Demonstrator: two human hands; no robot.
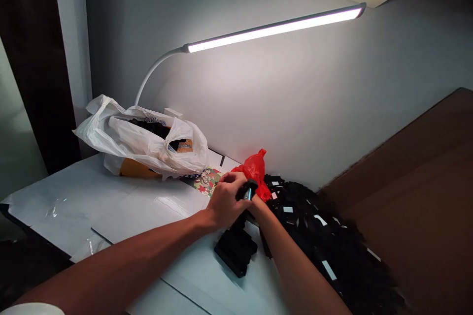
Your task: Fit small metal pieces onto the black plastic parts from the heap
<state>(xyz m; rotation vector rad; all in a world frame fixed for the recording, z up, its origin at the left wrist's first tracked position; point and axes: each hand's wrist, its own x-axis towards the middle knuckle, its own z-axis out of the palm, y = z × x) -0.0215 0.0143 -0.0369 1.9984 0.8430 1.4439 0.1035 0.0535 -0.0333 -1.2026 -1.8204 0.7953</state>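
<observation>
My left hand (pixel 226 203) is closed, its thumb and fingers around a small black piece with a shiny bluish patch (pixel 250 192). What kind of thing this is I cannot make out. My right hand (pixel 257 205) lies behind it; the wrist and forearm show, but the fingers are hidden. Just below both hands, a black folded, cloth-like bundle (pixel 236 248) rests on the white table surface (pixel 207 275). Close behind the hands stands a red plastic bag (pixel 254 170).
To the right, a large heap of black pieces with white labels (pixel 314 229) reaches a brown board (pixel 417 197). A white plastic bag (pixel 148 145) with dark contents stands at the back left, beside a patterned sheet bearing small bits (pixel 206 181). A lit lamp (pixel 273 29) hangs above.
</observation>
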